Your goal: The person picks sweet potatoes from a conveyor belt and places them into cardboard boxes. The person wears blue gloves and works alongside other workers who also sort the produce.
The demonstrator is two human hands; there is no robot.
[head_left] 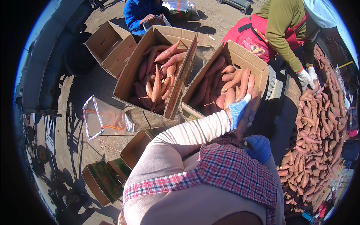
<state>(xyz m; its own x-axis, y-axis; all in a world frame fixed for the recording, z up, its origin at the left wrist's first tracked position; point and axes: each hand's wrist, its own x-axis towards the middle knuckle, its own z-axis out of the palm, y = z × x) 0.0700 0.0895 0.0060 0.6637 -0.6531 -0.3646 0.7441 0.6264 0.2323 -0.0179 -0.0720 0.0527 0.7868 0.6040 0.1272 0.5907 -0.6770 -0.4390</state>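
My left hand [238, 112], in a blue and white glove, grips a long sweet potato [242, 128] at the near right corner of an open cardboard box [247, 54] partly filled with sweet potatoes [230, 97]. Close to my apron, my right hand [257, 148] in a blue glove is closed, with the pale end of a sweet potato showing at its fingers; shadow hides much of its grip. Left of that box stands a second cardboard box [175, 33] holding more sweet potatoes [156, 84].
A large pile of sweet potatoes [309, 140] lies at the right, where a person in white gloves [305, 78] works. Another person in blue [132, 17] handles plastic at the top. Empty cardboard boxes [121, 60] and a clear plastic bag [108, 118] are at the left.
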